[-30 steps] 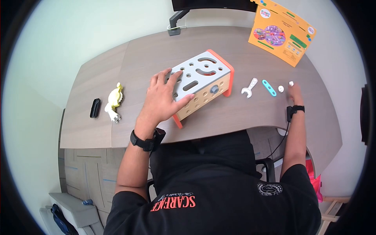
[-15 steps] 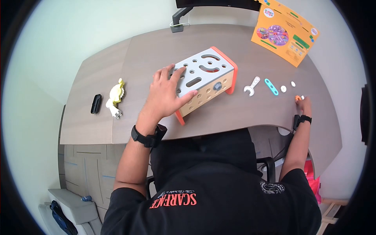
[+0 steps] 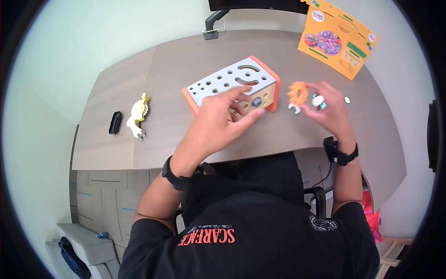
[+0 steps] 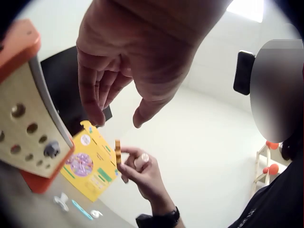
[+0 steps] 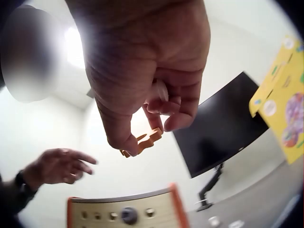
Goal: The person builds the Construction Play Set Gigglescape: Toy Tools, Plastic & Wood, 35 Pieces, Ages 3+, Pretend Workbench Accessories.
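An orange gear (image 3: 298,93) is pinched between the thumb and a finger of my right hand (image 3: 332,109), held up right of the toy workbench. A white piece (image 3: 318,100) is tucked in the same hand's other fingers; the right wrist view shows it too (image 5: 162,90). My left hand (image 3: 216,122) hovers in front of the workbench (image 3: 223,83), fingers apart and holding nothing, as the left wrist view (image 4: 135,57) also shows. A grey bolt head (image 3: 256,102) sits in the wooden side panel. The white wrench (image 3: 294,108) and turquoise strip (image 3: 323,106) are partly hidden by my right hand.
A small white piece (image 3: 347,100) lies at the right. A yellow toy (image 3: 139,110) and a black case (image 3: 115,122) lie at the left. The orange-yellow box (image 3: 338,39) stands at the back right, near the monitor (image 3: 260,5).
My right hand has moved left from the table's right side, lifting the orange gear. My left hand has left the workbench top and moved right, toward the bolt side.
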`<control>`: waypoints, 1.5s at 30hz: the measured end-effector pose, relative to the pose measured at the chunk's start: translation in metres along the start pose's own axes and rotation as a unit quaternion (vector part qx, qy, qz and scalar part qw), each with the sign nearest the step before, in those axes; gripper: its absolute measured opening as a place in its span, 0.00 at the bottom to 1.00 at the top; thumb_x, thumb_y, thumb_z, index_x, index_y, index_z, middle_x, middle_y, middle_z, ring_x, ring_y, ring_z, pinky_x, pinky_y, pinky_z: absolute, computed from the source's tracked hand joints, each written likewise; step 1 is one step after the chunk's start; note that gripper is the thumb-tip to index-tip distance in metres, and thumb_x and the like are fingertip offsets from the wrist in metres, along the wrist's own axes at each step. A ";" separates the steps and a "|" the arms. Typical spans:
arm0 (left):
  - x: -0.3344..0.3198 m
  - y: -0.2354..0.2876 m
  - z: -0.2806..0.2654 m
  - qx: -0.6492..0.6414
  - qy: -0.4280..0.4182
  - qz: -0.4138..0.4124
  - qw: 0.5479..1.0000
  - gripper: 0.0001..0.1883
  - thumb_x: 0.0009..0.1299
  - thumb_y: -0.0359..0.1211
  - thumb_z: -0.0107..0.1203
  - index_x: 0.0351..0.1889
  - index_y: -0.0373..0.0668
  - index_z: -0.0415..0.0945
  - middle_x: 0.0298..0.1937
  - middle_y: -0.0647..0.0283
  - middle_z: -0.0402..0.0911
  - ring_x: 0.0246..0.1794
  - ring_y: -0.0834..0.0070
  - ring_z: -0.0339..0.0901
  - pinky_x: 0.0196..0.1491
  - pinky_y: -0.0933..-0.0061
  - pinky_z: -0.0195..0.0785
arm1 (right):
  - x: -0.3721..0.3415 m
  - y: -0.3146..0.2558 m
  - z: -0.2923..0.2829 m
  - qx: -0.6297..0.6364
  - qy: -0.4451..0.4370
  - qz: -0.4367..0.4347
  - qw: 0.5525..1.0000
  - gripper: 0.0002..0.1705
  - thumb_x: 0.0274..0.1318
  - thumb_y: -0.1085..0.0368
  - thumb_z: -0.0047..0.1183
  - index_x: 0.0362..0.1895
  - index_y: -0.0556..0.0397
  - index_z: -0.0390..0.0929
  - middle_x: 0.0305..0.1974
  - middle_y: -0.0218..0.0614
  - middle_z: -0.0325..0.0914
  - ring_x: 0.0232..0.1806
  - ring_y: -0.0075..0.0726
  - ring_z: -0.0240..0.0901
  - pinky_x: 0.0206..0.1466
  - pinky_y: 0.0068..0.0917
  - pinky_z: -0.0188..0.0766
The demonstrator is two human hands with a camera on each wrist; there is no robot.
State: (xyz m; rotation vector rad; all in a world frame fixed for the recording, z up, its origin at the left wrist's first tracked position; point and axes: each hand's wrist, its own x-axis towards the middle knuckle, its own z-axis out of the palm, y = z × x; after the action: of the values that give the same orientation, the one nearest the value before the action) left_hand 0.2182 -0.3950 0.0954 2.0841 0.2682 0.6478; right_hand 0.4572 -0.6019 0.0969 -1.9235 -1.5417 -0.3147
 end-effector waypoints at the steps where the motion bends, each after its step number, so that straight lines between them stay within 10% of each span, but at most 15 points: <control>1: 0.000 -0.005 0.009 -0.027 -0.017 -0.011 0.999 0.26 0.71 0.39 0.73 0.64 0.36 0.82 0.47 0.57 0.91 0.39 0.80 0.84 0.45 0.75 0.79 | 0.003 -0.016 0.009 0.002 -0.005 -0.037 0.999 0.25 0.52 0.65 0.72 0.56 0.56 0.84 0.41 0.37 0.81 0.31 0.35 0.75 0.36 0.32 0.74; 6: 0.000 -0.024 0.030 -0.185 -0.058 -0.086 0.977 0.19 0.77 0.33 0.67 0.61 0.30 0.82 0.46 0.59 0.91 0.43 0.80 0.87 0.47 0.76 0.82 | 0.007 -0.054 0.032 -0.015 -0.065 -0.125 0.990 0.29 0.52 0.63 0.71 0.58 0.56 0.79 0.45 0.44 0.82 0.44 0.51 0.81 0.46 0.41 0.79; 15: -0.005 -0.038 0.023 -0.204 0.071 -0.101 0.971 0.22 0.77 0.31 0.66 0.63 0.25 0.79 0.46 0.54 0.91 0.45 0.77 0.89 0.48 0.76 0.86 | 0.005 -0.059 0.034 0.332 -0.152 0.111 0.924 0.24 0.73 0.71 0.55 0.66 0.58 0.60 0.42 0.47 0.80 0.33 0.32 0.80 0.36 0.30 0.78; 21: -0.009 -0.034 0.026 -0.215 0.076 -0.076 0.971 0.22 0.77 0.30 0.66 0.64 0.26 0.79 0.49 0.52 0.90 0.47 0.76 0.89 0.49 0.75 0.85 | 0.008 -0.070 0.032 0.343 -0.214 0.129 0.905 0.20 0.73 0.62 0.61 0.54 0.55 0.64 0.33 0.35 0.81 0.25 0.25 0.76 0.30 0.26 0.75; 30: -0.013 -0.035 0.035 -0.282 0.070 -0.030 0.956 0.21 0.78 0.31 0.65 0.67 0.33 0.80 0.51 0.56 0.91 0.48 0.80 0.87 0.53 0.75 0.82 | 0.008 -0.073 0.062 0.304 -0.066 0.088 0.946 0.30 0.64 0.56 0.72 0.56 0.53 0.65 0.24 0.29 0.77 0.23 0.21 0.72 0.29 0.21 0.68; 36: -0.021 -0.044 0.040 -0.268 0.053 -0.005 0.962 0.21 0.78 0.30 0.64 0.68 0.35 0.80 0.53 0.58 0.90 0.50 0.80 0.86 0.55 0.76 0.81 | 0.008 -0.064 0.081 0.273 -0.007 0.018 0.962 0.28 0.61 0.59 0.75 0.56 0.56 0.73 0.37 0.34 0.82 0.34 0.21 0.77 0.37 0.20 0.73; 45: -0.028 -0.036 0.007 -0.181 -0.005 -0.058 0.982 0.20 0.80 0.34 0.62 0.66 0.37 0.82 0.55 0.59 0.90 0.50 0.79 0.87 0.51 0.75 0.81 | 0.002 -0.045 0.092 0.510 -0.112 0.097 0.847 0.15 0.68 0.67 0.66 0.54 0.59 0.80 0.46 0.31 0.83 0.46 0.24 0.81 0.48 0.24 0.80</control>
State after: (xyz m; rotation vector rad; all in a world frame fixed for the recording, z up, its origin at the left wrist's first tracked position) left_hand 0.2002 -0.3915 0.0532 1.7090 0.2442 0.5698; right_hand 0.3971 -0.5389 0.0428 -1.2251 -1.2190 0.7235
